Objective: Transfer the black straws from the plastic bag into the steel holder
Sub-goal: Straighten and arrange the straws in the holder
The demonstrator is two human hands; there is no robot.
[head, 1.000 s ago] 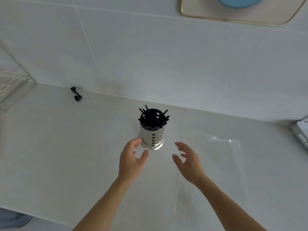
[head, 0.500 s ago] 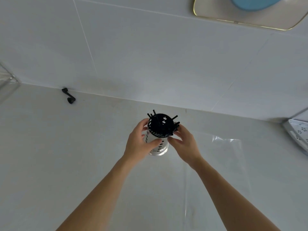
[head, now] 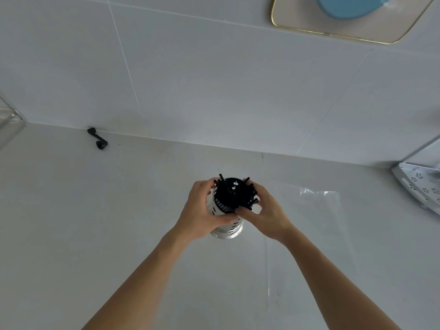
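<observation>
The perforated steel holder (head: 229,228) stands upright on the white counter, full of black straws (head: 232,194) whose tips fan out over its rim. My left hand (head: 202,215) wraps the holder's left side, thumb across its front. My right hand (head: 266,213) cups the right side, fingers touching the straw ends there. The clear plastic bag (head: 316,225) lies flat on the counter to the right, and looks empty.
A small black bent piece (head: 98,139) lies by the wall at the back left. A white perforated rack (head: 421,186) sits at the right edge. A clear container (head: 9,120) is at the far left. On the tiled wall hangs a gold-rimmed tray (head: 345,32).
Both hands moved from open in front of the holder to closing around it and the straws. The view has shifted slightly, with the holder lower in the frame.
</observation>
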